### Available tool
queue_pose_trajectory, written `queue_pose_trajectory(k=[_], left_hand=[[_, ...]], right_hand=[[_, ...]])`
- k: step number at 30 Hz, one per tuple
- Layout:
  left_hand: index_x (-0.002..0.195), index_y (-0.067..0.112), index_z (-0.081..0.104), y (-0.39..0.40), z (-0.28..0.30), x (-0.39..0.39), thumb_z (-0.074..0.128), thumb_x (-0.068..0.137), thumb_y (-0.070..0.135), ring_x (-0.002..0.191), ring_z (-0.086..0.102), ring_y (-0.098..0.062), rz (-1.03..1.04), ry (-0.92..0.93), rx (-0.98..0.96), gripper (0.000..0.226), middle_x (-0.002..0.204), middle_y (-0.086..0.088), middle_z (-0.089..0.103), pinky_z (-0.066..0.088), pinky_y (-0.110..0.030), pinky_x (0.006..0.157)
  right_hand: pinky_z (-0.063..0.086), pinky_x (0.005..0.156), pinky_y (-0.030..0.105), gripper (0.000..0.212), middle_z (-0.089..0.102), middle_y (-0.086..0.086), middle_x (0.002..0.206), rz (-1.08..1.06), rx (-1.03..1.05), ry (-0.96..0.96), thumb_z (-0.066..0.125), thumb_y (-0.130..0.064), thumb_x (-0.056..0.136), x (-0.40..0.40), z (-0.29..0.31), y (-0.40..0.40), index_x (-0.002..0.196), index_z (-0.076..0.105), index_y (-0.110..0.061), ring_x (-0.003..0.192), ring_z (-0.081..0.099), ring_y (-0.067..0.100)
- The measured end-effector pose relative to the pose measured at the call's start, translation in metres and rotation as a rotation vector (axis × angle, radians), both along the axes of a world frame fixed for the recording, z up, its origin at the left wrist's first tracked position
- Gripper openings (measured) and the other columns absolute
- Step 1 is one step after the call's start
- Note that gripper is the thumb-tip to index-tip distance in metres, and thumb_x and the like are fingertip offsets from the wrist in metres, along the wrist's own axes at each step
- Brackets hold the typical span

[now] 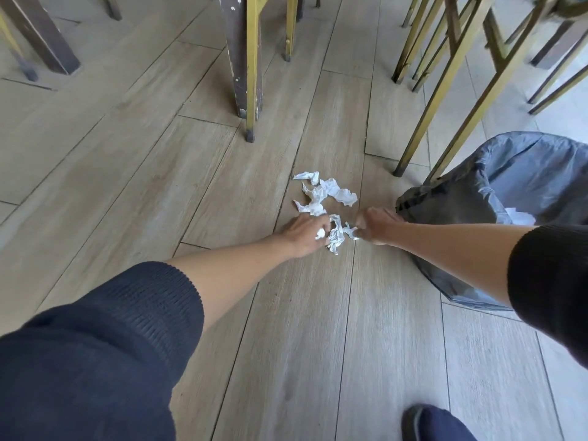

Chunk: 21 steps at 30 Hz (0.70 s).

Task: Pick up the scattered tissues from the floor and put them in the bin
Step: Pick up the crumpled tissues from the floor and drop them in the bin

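Several crumpled white tissues lie in a cluster on the wooden floor. One more crumpled tissue lies between my two hands. My left hand is down at the floor with its fingers closed on a small white wad, its fingertips at that tissue's left end. My right hand pinches the right end of the same tissue. The bin, lined with a grey plastic bag, stands just right of my right hand, and a white tissue lies inside it.
Gold metal chair legs stand just behind the bin, and a dark table leg stands beyond the tissues. More chair legs are at the far left. A shoe shows at the bottom right.
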<state>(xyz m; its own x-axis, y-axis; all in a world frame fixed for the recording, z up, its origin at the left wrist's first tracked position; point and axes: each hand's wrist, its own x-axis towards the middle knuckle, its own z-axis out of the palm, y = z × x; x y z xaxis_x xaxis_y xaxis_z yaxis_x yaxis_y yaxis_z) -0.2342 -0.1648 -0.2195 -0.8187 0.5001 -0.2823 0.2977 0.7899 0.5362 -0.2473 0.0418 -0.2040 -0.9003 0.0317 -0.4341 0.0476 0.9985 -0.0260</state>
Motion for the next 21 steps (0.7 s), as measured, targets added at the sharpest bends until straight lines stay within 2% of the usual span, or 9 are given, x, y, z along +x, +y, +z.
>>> queue_pose_trajectory(k=[3,5,7,10,13,15,17,19,21], left_hand=[[0.145,0.035,0.042,0.006,-0.005,0.007,0.060,0.098,0.030,0.129,0.050,-0.031,-0.155,-0.004,-0.128,0.050,0.144,-0.010,0.047,0.043,-0.044,0.105],[0.151,0.041,0.030,0.007,-0.010,0.010,0.056,0.100,0.034,0.136,0.042,-0.032,-0.204,-0.061,-0.232,0.058,0.149,-0.011,0.039,0.036,-0.046,0.111],[0.150,0.039,0.031,0.004,-0.012,0.012,0.055,0.100,0.039,0.135,0.042,-0.034,-0.213,-0.101,-0.289,0.056,0.146,-0.010,0.039,0.037,-0.046,0.109],[0.132,0.025,0.046,-0.005,-0.011,0.013,0.056,0.099,0.038,0.120,0.052,-0.031,-0.198,-0.058,-0.282,0.037,0.133,-0.007,0.048,0.044,-0.040,0.096],[0.112,0.011,0.055,-0.016,-0.011,0.011,0.057,0.098,0.035,0.104,0.057,-0.026,-0.215,-0.009,-0.269,0.028,0.121,-0.006,0.052,0.046,-0.035,0.083],[0.096,0.010,0.053,-0.023,-0.010,0.009,0.058,0.098,0.031,0.093,0.056,-0.022,-0.211,0.008,-0.262,0.021,0.113,-0.006,0.053,0.043,-0.033,0.075],[0.092,0.010,0.058,-0.027,-0.009,0.008,0.060,0.095,0.026,0.088,0.057,-0.023,-0.194,0.022,-0.247,0.017,0.106,-0.005,0.054,0.045,-0.032,0.072],[0.081,0.010,0.055,-0.028,-0.009,0.007,0.063,0.092,0.023,0.081,0.058,-0.025,-0.180,0.039,-0.241,0.018,0.094,-0.005,0.054,0.048,-0.035,0.067],[0.079,0.010,0.049,-0.027,-0.009,0.008,0.065,0.090,0.022,0.072,0.056,-0.026,-0.173,0.061,-0.246,0.023,0.083,-0.005,0.052,0.045,-0.035,0.059]], right_hand=[[0.053,0.088,0.032,0.031,0.066,-0.002,0.118,0.062,-0.033,-0.026,0.070,-0.039,0.089,0.001,-0.014,-0.007,0.117,0.067,-0.023,0.109,0.063,0.022],[0.052,0.086,0.031,0.023,0.067,-0.002,0.110,0.038,-0.064,-0.030,0.073,-0.037,0.087,0.006,-0.025,-0.010,0.104,0.068,-0.023,0.102,0.063,0.020],[0.053,0.079,0.030,0.018,0.065,-0.001,0.101,0.043,-0.066,-0.023,0.071,-0.035,0.088,0.013,-0.032,-0.010,0.100,0.067,-0.022,0.094,0.063,0.019],[0.053,0.070,0.029,0.016,0.063,-0.001,0.095,0.079,-0.044,0.007,0.067,-0.026,0.090,0.015,-0.033,-0.008,0.102,0.064,-0.016,0.087,0.064,0.021],[0.039,0.055,0.024,0.016,0.055,0.000,0.087,0.039,-0.090,0.018,0.067,-0.019,0.088,0.011,-0.021,-0.007,0.091,0.051,-0.015,0.082,0.058,0.022],[0.035,0.050,0.023,0.018,0.052,-0.001,0.080,0.014,-0.116,0.034,0.067,-0.015,0.087,0.008,-0.013,-0.008,0.090,0.049,-0.015,0.079,0.056,0.021],[0.035,0.048,0.024,0.012,0.053,0.001,0.079,-0.002,-0.115,0.045,0.061,-0.014,0.090,0.006,-0.008,-0.012,0.092,0.049,-0.013,0.076,0.056,0.021],[0.037,0.048,0.027,0.005,0.057,0.006,0.082,-0.035,-0.125,0.040,0.049,-0.015,0.094,0.003,-0.007,-0.018,0.096,0.049,-0.010,0.073,0.056,0.021],[0.035,0.050,0.029,0.011,0.058,0.008,0.085,-0.036,-0.150,0.068,0.037,-0.017,0.096,0.001,-0.006,-0.027,0.098,0.045,-0.009,0.073,0.055,0.022]])
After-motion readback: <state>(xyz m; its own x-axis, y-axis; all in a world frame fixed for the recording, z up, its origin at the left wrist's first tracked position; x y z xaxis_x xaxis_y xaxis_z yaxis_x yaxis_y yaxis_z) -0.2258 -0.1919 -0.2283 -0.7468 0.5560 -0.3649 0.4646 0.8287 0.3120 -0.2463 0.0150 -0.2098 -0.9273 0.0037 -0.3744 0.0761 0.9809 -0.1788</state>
